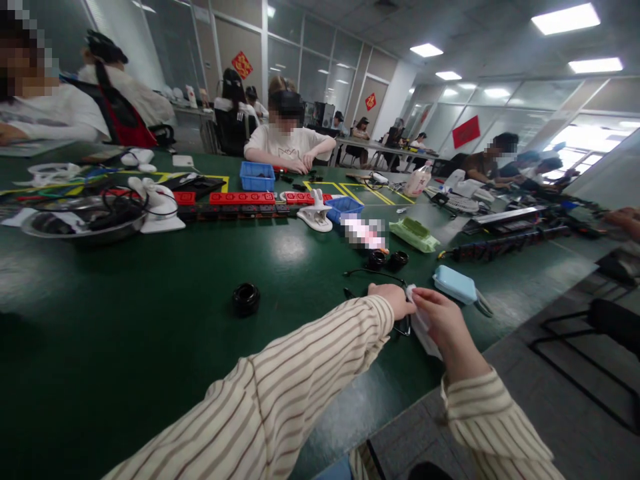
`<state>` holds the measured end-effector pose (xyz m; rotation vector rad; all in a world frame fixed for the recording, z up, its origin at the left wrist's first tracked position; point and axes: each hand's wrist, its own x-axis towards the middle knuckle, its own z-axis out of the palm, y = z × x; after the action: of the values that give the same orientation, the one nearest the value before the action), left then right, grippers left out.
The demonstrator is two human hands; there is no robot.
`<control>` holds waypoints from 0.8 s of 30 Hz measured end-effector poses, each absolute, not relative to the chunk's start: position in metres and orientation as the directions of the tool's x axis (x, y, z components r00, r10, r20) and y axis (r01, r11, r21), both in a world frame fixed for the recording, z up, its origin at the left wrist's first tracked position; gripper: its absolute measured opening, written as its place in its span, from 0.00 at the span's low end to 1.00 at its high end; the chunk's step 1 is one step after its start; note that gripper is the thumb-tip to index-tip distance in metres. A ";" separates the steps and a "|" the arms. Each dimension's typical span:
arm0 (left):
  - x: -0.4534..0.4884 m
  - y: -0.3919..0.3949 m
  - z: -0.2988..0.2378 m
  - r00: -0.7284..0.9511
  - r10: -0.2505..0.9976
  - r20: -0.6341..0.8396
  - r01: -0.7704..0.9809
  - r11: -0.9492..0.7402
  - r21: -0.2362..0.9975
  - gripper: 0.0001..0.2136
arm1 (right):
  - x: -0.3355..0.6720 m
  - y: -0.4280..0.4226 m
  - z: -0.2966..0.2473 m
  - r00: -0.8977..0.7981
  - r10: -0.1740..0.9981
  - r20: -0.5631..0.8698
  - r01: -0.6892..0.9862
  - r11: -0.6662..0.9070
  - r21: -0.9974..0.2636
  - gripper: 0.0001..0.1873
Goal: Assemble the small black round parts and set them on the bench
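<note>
My left hand is closed on a pair of thin black-framed glasses. The glasses' dark arms stick out to the left, and part of the rim shows below my fingers. Close beside it, my right hand pinches a white tissue that hangs down from the fingertips near the rim. The two hands meet above the table's right edge, and my fingers hide most of the lenses. A light blue case with a strap lies just beyond my right hand. Black cable coils rest past my left hand.
Another black coil lies on the green table. Farther back are a green wipes pack, a white clip stand, blue bins, red power strips and a metal bowl. A person sits opposite.
</note>
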<state>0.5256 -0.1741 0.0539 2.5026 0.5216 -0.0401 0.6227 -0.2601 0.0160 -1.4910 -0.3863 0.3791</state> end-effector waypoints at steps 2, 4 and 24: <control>0.523 -0.172 0.057 0.928 0.348 -0.135 0.362 -0.750 0.554 0.15 | 0.621 -0.264 0.016 0.890 0.456 0.022 -0.011 0.068 -0.998 0.15; 0.521 -0.171 0.063 0.941 0.319 -0.110 0.321 -0.746 0.583 0.13 | 0.621 -0.268 0.019 0.905 0.423 0.044 0.000 0.102 -0.995 0.16; 0.496 -0.176 0.081 0.992 -0.029 0.125 -0.128 -0.317 0.940 0.10 | 0.603 -0.287 0.059 0.877 0.405 0.257 0.151 0.275 -0.950 0.21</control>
<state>0.4958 -0.1758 0.0809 1.8924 -0.1134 0.0993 0.6031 -0.2874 0.0593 -1.2962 -0.5067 0.1813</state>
